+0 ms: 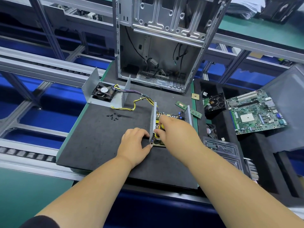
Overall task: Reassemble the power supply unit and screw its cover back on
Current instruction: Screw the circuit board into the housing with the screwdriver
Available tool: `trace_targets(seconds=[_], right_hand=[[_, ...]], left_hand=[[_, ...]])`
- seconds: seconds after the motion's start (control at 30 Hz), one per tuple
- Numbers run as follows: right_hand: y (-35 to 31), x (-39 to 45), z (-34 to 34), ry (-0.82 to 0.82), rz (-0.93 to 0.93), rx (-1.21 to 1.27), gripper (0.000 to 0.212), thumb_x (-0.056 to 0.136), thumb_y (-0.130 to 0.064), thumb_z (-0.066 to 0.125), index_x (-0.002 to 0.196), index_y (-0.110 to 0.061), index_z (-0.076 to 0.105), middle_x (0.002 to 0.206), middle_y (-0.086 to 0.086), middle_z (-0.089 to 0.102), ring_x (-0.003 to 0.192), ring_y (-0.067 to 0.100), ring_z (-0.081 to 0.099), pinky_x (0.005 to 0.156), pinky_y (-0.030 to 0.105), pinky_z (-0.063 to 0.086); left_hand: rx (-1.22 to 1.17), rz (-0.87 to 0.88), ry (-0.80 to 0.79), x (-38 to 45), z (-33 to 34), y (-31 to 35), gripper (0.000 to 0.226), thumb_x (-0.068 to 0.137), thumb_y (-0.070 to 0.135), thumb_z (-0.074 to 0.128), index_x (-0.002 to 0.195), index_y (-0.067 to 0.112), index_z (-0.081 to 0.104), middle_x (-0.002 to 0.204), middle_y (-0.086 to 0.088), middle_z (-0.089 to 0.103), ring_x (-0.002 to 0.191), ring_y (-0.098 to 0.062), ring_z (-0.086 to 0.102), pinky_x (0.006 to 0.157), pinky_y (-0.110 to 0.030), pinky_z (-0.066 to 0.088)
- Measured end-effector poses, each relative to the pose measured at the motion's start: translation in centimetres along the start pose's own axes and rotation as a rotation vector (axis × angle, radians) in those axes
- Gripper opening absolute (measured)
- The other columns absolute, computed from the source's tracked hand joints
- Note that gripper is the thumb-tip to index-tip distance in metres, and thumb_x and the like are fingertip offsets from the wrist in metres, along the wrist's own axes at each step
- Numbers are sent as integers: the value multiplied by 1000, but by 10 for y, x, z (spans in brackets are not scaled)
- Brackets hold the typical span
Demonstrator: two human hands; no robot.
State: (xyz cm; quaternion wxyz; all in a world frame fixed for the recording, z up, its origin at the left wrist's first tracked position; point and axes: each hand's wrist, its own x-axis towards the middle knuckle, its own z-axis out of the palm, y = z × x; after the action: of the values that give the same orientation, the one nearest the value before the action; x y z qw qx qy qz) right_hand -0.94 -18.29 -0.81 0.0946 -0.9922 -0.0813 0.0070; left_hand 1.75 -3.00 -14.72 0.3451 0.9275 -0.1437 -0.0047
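Observation:
The open power supply base stands on the black foam mat, its circuit board partly hidden under my hands. My left hand holds the near left corner of its perforated wall between thumb and fingers. My right hand grips a yellow-and-black screwdriver, tip down at the board's near left corner. The grey metal cover with a black fan lies at the mat's far left, joined to the base by yellow and black wires. Several black screws lie loose between them.
An empty computer case stands upright behind the mat. Two RAM sticks and a CPU lie to the right. A foam tray at the right holds a motherboard and a cooler fan. Conveyor rails run on the left.

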Motion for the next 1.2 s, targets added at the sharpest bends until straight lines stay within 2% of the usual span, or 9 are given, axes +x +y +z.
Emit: trace_targets(seconds=[0.2, 0.3, 0.47, 0.6, 0.73, 0.83, 0.9, 0.97, 1.2], right_hand=[[-2, 1, 2, 29, 65, -39, 26, 99, -44, 47, 100, -18, 47, 76, -2, 51, 68, 26, 44, 55, 33, 29], [-4, 3, 2, 10, 72, -46, 27, 99, -44, 47, 101, -17, 47, 79, 0, 53, 69, 26, 44, 56, 33, 30], [-4, 2, 2, 25, 75, -39, 26, 99, -43, 49, 92, -21, 37, 72, -3, 47, 67, 26, 44, 52, 33, 27], [-4, 2, 2, 23, 90, -36, 24, 99, -43, 48, 96, -20, 42, 73, -3, 47, 67, 26, 45, 53, 33, 28], [0, -3, 2, 13, 78, 79, 18, 99, -37, 48, 95, -21, 41, 73, -6, 49, 69, 25, 50, 54, 34, 32], [5, -14, -1, 14, 94, 132, 16, 98, -41, 47, 97, -25, 45, 72, -8, 46, 73, 23, 50, 56, 34, 35], [9, -21, -7, 61, 119, 153, 14, 96, -42, 46, 94, -28, 46, 71, -10, 49, 72, 21, 51, 54, 32, 34], [12, -25, -16, 152, 155, 208, 12, 94, -41, 47, 90, -30, 46, 68, -9, 55, 67, 17, 53, 52, 28, 34], [-3, -11, -57, 432, 156, 347, 11, 94, -36, 50, 85, -31, 47, 60, -7, 55, 61, 7, 51, 49, 29, 34]], left_hand=[[-3, 1, 1, 0, 0, 1, 30, 78, 44, 71, 104, 36, 59, 105, 20, 55, 107, -12, 44, 95, -32, 38], [-3, -5, 0, 0, 0, 1, 29, 79, 44, 71, 104, 38, 58, 105, 21, 54, 108, -11, 43, 96, -31, 37], [-6, -4, 5, 0, 0, 1, 29, 78, 44, 71, 103, 39, 57, 104, 22, 53, 107, -11, 43, 97, -32, 37], [-4, -6, -2, 0, 0, 1, 30, 78, 44, 71, 104, 39, 56, 104, 21, 52, 108, -11, 42, 98, -32, 36], [-43, -14, -106, -1, -9, 1, 34, 80, 41, 71, 110, 36, 57, 111, 19, 53, 114, -11, 39, 101, -31, 33], [-248, -50, -215, -2, -27, -3, 28, 85, 28, 71, 111, 34, 61, 115, 14, 59, 116, -5, 44, 102, -23, 36], [-391, -102, -192, -5, -43, -6, 24, 87, 16, 70, 103, 34, 64, 107, 11, 64, 100, 6, 54, 89, -11, 38], [-488, -169, -104, -11, -60, -11, 22, 88, 10, 68, 97, 30, 66, 99, 7, 65, 85, 7, 57, 79, -5, 40], [-594, -305, 70, -19, -109, -30, 17, 90, 8, 65, 96, 23, 69, 93, 8, 67, 75, 8, 56, 73, -3, 43]])
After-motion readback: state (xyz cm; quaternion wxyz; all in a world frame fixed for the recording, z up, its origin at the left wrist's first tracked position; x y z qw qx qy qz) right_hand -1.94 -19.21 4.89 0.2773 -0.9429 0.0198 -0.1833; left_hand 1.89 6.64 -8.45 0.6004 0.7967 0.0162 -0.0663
